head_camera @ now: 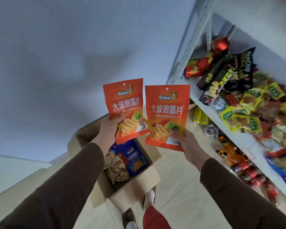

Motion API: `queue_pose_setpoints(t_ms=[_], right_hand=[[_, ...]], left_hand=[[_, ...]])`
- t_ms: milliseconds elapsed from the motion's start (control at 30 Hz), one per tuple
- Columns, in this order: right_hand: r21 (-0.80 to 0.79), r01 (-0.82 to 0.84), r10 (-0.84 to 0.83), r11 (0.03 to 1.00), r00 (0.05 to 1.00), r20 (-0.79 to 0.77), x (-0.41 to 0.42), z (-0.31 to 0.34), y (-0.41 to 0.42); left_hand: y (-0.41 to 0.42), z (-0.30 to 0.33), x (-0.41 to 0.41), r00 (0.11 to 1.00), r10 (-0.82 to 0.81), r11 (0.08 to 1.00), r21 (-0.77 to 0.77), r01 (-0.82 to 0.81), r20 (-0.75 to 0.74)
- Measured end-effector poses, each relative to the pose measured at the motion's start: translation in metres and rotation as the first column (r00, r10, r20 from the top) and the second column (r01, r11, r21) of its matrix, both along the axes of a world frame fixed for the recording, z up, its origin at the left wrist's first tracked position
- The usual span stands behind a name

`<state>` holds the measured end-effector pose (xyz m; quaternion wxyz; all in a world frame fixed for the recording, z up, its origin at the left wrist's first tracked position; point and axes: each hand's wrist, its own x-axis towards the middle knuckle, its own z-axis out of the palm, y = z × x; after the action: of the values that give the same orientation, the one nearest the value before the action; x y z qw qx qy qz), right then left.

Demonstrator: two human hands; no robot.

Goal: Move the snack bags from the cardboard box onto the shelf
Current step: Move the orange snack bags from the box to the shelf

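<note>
Pinching its lower left corner, your left hand (109, 129) has thumb and fingers closed on an orange chip bag (125, 103), held upright. Your right hand (185, 142) is clamped the same way on the bottom edge of a second orange bag (168, 113), thumb pressed on its front. The two bags stand side by side, their near edges just overlapping. Below them, at six o'clock, the open cardboard box (132, 187) sits on the tiled floor (175, 179), with a blue chip bag (134, 158) and pale snack bags (115, 169) inside. At three o'clock, the white shelf (210, 113) is already crowded with mixed snack packets (248, 111); more packets lie on the tier beneath.
</note>
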<state>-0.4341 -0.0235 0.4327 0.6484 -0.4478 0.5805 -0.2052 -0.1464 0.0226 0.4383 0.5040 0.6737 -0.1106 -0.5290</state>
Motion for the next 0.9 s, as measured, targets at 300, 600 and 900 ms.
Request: queue_pose_setpoints(t_ms=[300, 600, 900], right_hand=[[-0.242, 0.382, -0.38, 0.892, 0.923, 0.058, -0.182, 0.138, 0.012], [-0.296, 0.651, -0.646, 0.699, 0.752, 0.13, -0.39, 0.192, -0.015], [-0.313, 0.737, -0.702, 0.599, 0.671, 0.238, -0.506, 0.217, -0.064]], left_hand=[[-0.084, 0.136, -0.181, 0.936, -0.345, 0.924, -0.151, 0.352, 0.072], [-0.196, 0.208, -0.414, 0.823, -0.54, 0.765, -0.303, 0.568, 0.178], [-0.307, 0.232, -0.548, 0.723, -0.644, 0.671, -0.269, 0.691, 0.251]])
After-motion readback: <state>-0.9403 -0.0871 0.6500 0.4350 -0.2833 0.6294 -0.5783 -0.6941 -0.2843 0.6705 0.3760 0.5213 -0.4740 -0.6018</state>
